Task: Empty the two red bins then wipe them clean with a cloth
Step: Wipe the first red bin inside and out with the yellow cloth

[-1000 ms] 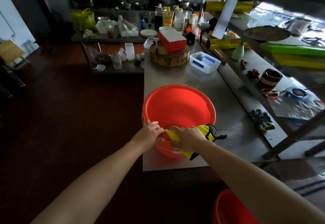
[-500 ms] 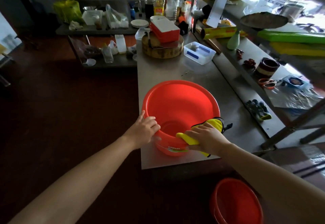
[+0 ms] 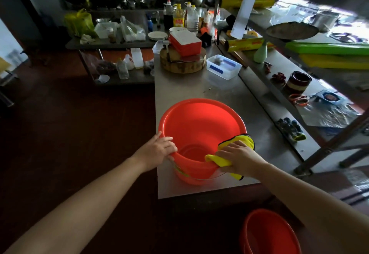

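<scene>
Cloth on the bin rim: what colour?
The cloth is yellow with a black edge, clearest in the head view.

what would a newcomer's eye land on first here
The bright big red bin at the near end of the steel table, with the left hand gripping its rim and the right hand holding a yellow cloth over the rim's right side. Next, a second red bin on the dark floor at lower right.

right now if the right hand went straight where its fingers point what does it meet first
Likely the far inner wall of the round red plastic bin on the steel table; depth unclear.
</scene>
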The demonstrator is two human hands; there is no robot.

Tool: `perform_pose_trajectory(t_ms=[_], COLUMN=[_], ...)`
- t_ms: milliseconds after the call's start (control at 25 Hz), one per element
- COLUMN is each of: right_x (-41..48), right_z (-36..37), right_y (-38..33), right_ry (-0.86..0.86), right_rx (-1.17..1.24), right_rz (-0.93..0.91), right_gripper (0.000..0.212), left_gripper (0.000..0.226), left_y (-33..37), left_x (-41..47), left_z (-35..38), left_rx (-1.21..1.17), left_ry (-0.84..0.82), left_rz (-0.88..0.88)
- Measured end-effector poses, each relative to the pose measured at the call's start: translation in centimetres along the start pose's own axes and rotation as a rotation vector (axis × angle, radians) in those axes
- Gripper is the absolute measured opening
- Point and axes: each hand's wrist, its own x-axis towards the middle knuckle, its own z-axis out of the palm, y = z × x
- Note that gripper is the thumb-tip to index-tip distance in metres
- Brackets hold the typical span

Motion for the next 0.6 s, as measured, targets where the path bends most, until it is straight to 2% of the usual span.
perform_pose_trajectory(t_ms=[120, 280, 360, 480, 600], right_x=[0.6, 2.3, 1.9, 0.3, -0.9], right_z=[0.5, 1.6, 1.8, 1.2, 0.4], right_y=[-1.3, -4.5, -4.2, -1.1, 1.6], right_ry=[-0.040, 0.014, 0.006, 0.011, 0.014], right_rx=[-0.022, -0.030, 0.011, 0.009, -0.020], right_rz=[0.050, 0.142, 0.134, 0.061, 0.042], right_gripper=[0.071, 0.070, 0.072, 0.070, 0.065], left_gripper=[0.052, 0.045, 0.040, 0.033, 0.034], left_y=[2.7, 7.5, 7.3, 4.3, 1.7], left_x=[1.2, 2.8, 2.6, 1.4, 1.0], left_z=[0.3, 2.1, 2.3, 1.8, 0.6], left_rx=[0.188, -0.053, -0.125, -0.110, -0.094], left_ry=[-0.057, 0.024, 0.063, 0.067, 0.034], left_rz=[0.070, -0.018, -0.034, 0.019, -0.047])
